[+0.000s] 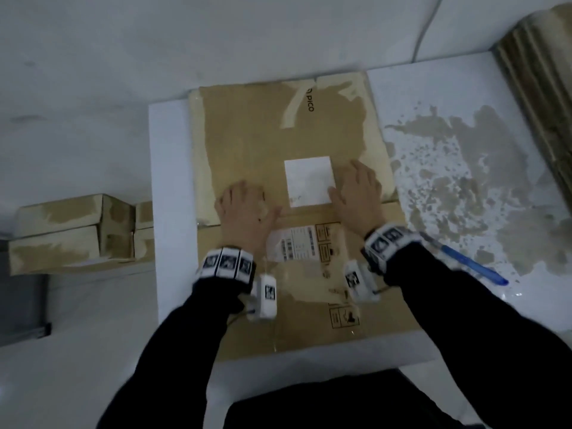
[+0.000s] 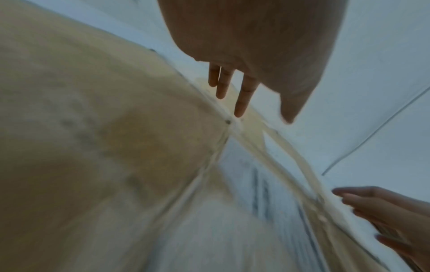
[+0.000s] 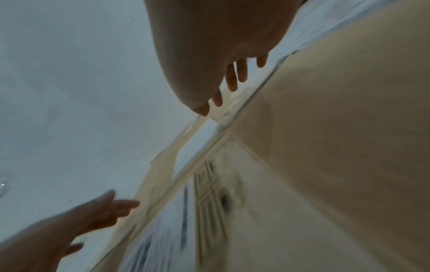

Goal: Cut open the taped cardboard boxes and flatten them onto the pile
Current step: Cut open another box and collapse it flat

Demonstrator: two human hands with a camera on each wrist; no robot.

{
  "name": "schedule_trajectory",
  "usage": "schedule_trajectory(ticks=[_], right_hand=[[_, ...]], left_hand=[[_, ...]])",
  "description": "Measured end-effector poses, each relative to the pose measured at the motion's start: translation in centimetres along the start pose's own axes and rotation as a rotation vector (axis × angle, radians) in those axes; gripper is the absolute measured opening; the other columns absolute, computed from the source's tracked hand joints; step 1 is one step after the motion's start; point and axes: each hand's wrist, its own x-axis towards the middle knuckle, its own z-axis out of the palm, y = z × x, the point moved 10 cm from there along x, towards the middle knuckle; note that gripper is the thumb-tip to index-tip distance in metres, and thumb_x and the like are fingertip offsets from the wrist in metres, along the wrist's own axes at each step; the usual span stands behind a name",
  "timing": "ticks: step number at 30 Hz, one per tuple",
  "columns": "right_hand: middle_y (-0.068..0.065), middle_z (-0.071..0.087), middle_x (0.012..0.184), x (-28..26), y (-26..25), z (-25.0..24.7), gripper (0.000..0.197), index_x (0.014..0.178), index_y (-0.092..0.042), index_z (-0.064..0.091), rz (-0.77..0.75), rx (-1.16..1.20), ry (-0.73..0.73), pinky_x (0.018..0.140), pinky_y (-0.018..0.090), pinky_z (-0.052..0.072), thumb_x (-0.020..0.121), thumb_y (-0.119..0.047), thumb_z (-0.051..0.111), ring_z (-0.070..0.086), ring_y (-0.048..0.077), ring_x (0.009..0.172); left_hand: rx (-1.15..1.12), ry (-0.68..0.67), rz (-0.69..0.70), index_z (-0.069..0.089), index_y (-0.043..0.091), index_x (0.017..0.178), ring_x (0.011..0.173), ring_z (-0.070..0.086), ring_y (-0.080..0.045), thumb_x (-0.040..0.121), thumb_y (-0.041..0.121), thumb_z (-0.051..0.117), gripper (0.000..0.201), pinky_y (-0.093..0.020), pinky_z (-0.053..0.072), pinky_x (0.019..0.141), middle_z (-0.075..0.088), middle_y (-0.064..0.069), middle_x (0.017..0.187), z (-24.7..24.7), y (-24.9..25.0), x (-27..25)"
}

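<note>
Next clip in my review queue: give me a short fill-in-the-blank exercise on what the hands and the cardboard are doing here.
1. Both hands, the left hand and the right hand, press ____ on the flattened cardboard box.
2. The right hand's thumb touches the blank ____ label.
3. The blue utility knife lies on the table beside the person's ____ arm.
4. The word printed near the box's far edge reads ____.

Missing words: flat; white; right; PICO
</note>
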Motion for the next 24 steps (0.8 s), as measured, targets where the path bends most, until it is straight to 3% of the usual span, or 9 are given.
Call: schedule_trajectory(ticks=[1,3,5,7,10,14,17,21,24], right_hand=[[0.017,0.017,0.154,2.2,-1.3,0.5,0.057,0.145,-0.011,0.030,-0.020,-0.028,-0.060,0.112,0.049,0.016,0.096,-0.039,0.037,0.017,0.036,0.141],[0.009,-0.002,0.159,5.8,-3.4,2.1,0.058,0.151,-0.021,0.013,-0.077,-0.093,-0.166,0.114,0.054,0.004,0.099,-0.042,0.030,-0.001,0.032,0.145],[0.003,-0.011,0.159,7.6,-4.7,4.2,0.057,0.152,-0.027,0.005,-0.146,-0.165,-0.233,0.112,0.060,-0.003,0.100,-0.046,0.021,-0.011,0.029,0.145],[-0.001,-0.012,0.159,8.0,-5.1,5.4,0.056,0.151,-0.033,0.000,-0.195,-0.231,-0.209,0.109,0.064,-0.007,0.099,-0.049,0.018,-0.014,0.028,0.145],[-0.002,-0.010,0.159,8.1,-4.6,6.0,0.057,0.150,-0.035,-0.001,-0.186,-0.296,-0.157,0.108,0.064,-0.007,0.099,-0.051,0.019,-0.012,0.028,0.146],[-0.005,-0.015,0.158,8.7,-4.7,5.9,0.059,0.149,-0.038,-0.005,-0.171,-0.264,-0.194,0.109,0.062,-0.008,0.098,-0.054,0.018,-0.016,0.025,0.145],[-0.009,-0.012,0.158,8.3,-4.2,5.2,0.060,0.149,-0.041,0.000,-0.174,-0.167,-0.272,0.111,0.057,-0.006,0.097,-0.054,0.027,-0.015,0.020,0.145],[-0.002,-0.001,0.160,5.2,1.5,2.0,0.062,0.149,-0.037,0.012,-0.027,-0.036,-0.142,0.116,0.048,0.004,0.095,-0.050,0.038,-0.003,0.023,0.147],[0.011,0.016,0.157,0.3,6.6,-0.3,0.064,0.147,-0.025,0.029,0.191,0.051,0.035,0.111,0.048,0.021,0.091,-0.048,0.050,0.017,0.033,0.142]], left_hand=[[0.020,-0.024,0.021,0.042,0.024,0.139,0.142,0.016,-0.027,0.088,0.052,0.047,0.059,-0.042,0.005,0.113,0.025,-0.012,0.153,0.1,0.8,2.3],[0.108,-0.114,0.068,0.020,0.030,0.151,0.147,-0.004,-0.029,0.096,0.048,0.040,0.061,-0.048,-0.007,0.115,-0.001,-0.008,0.161,1.6,1.9,6.4],[0.166,-0.238,0.110,0.004,0.039,0.151,0.145,-0.019,-0.031,0.098,0.053,0.026,0.059,-0.056,-0.010,0.115,-0.017,-0.004,0.159,4.0,2.2,9.0],[0.177,-0.302,0.120,-0.006,0.045,0.148,0.143,-0.025,-0.031,0.097,0.058,0.020,0.059,-0.060,-0.011,0.113,-0.025,-0.002,0.157,5.5,1.7,10.0],[0.198,-0.288,0.111,-0.007,0.046,0.148,0.143,-0.025,-0.031,0.096,0.059,0.020,0.060,-0.060,-0.012,0.112,-0.025,-0.001,0.157,5.8,1.4,9.9],[0.180,-0.308,0.110,-0.006,0.046,0.148,0.143,-0.026,-0.030,0.096,0.059,0.024,0.062,-0.059,-0.014,0.110,-0.026,-0.001,0.157,5.4,1.6,10.2],[0.088,-0.388,0.086,-0.003,0.044,0.149,0.143,-0.026,-0.025,0.094,0.054,0.039,0.070,-0.055,-0.015,0.111,-0.025,0.002,0.157,5.2,1.1,10.0],[-0.042,-0.295,-0.144,0.001,0.040,0.151,0.145,-0.021,-0.022,0.089,0.052,0.053,0.082,-0.057,-0.011,0.112,-0.021,0.000,0.158,2.4,-5.2,7.2],[-0.048,-0.155,-0.347,0.008,0.038,0.151,0.147,-0.009,-0.027,0.086,0.058,0.055,0.082,-0.057,0.002,0.114,-0.012,-0.005,0.160,0.8,-9.8,2.4]])
